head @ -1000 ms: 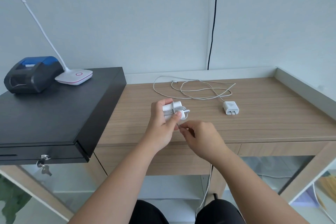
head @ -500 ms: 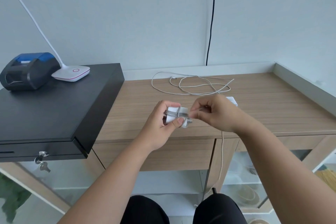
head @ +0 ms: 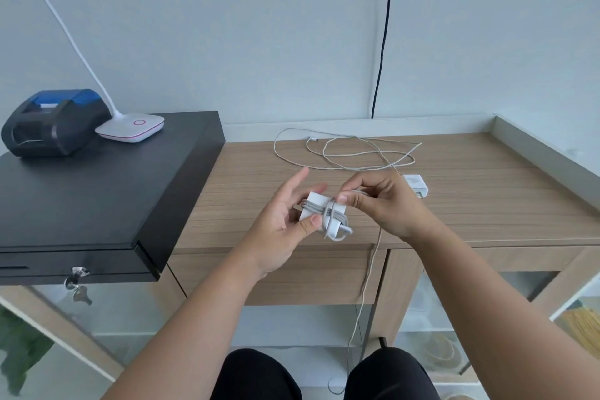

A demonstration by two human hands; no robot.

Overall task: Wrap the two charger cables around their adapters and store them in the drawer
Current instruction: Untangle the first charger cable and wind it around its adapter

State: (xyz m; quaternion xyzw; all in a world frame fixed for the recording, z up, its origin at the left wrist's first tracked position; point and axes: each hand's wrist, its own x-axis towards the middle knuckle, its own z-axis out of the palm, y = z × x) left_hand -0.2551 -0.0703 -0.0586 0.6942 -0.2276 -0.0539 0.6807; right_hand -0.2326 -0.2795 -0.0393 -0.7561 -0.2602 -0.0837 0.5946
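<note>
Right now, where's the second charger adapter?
The second adapter lies on the wooden desk, just behind the right hand, near its loose cable.

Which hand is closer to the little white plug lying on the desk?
Right. The right hand is just in front of the plug, partly covering it. The left hand is farther off to its left, holding the wrapped adapter.
</note>
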